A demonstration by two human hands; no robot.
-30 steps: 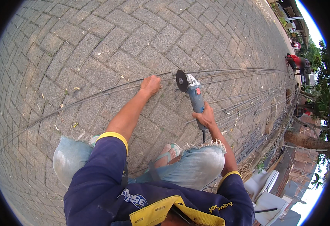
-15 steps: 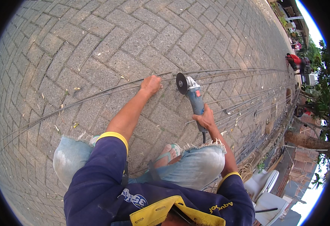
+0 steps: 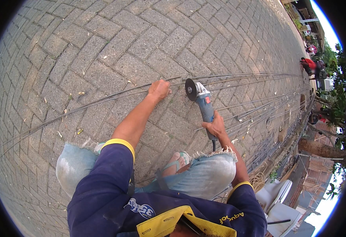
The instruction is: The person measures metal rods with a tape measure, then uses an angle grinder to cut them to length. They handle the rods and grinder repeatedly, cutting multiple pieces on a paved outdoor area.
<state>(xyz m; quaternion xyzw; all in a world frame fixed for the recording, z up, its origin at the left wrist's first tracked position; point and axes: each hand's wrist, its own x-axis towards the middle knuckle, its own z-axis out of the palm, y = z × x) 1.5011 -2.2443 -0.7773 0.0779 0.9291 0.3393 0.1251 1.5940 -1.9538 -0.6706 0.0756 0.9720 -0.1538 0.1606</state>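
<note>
Left of the angle grinder, the left hand is a forward-stretched fist, closed on a thin metal rod; the right hand has its grip clamped around the grinder's rear body. Block paving spreads wide ahead of the grinder, more rods lie right of it, the right knee near behind. The grinder points forward from the right grip, disc near the left fist

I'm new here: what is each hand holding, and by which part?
The right hand holds a grinder by its rear body; the left hand is closed over metal rods, exact grip hidden.
</note>
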